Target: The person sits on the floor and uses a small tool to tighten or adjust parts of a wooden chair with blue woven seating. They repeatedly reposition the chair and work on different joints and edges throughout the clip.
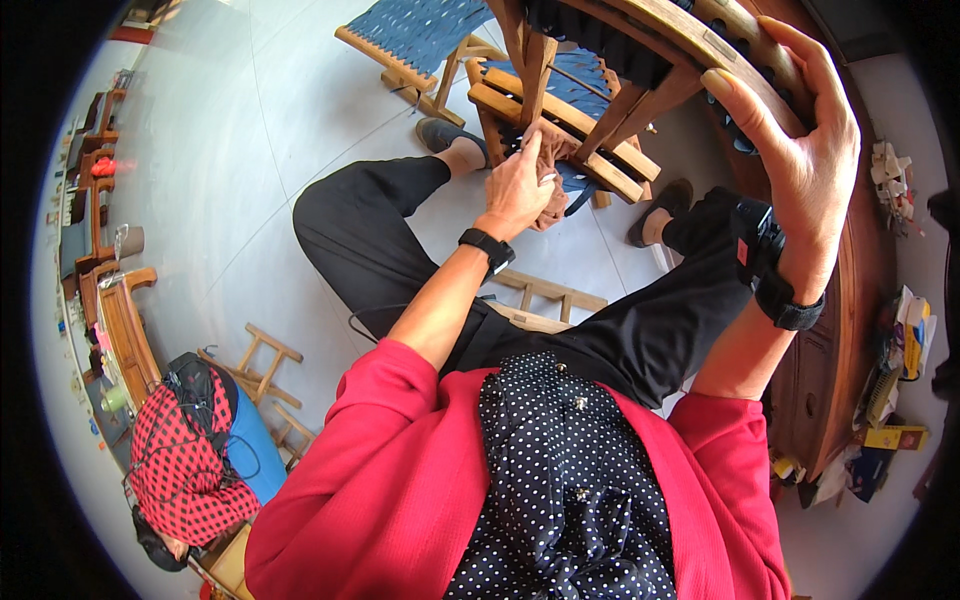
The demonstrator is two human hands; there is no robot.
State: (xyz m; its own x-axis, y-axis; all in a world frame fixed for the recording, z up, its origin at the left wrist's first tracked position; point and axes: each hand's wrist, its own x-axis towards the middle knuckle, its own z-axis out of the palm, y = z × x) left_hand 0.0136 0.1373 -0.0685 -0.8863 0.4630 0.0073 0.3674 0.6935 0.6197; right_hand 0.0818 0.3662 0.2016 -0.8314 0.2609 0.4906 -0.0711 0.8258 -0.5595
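Note:
My left hand (514,192) is closed on a crumpled brown cloth (556,150), which touches the lower wooden bars (612,172) of a folding stool. At the upper right, my right hand (815,165) grips the curved wooden rail (690,35) of that stool, thumb on one side and fingers over the other. The stool is tilted, its crossed legs (538,80) running down toward the cloth. Dark webbing shows under its top, partly hidden. Just behind it stands another wooden stool with a blue woven seat (408,38).
A small wooden stool (545,292) shows between my legs, and another (262,365) stands at left near a red-and-black patterned bag or cloth (185,445). Along the right is a brown wooden cabinet (815,400). Wooden furniture (130,325) lines the left wall. The floor (240,150) is pale tile.

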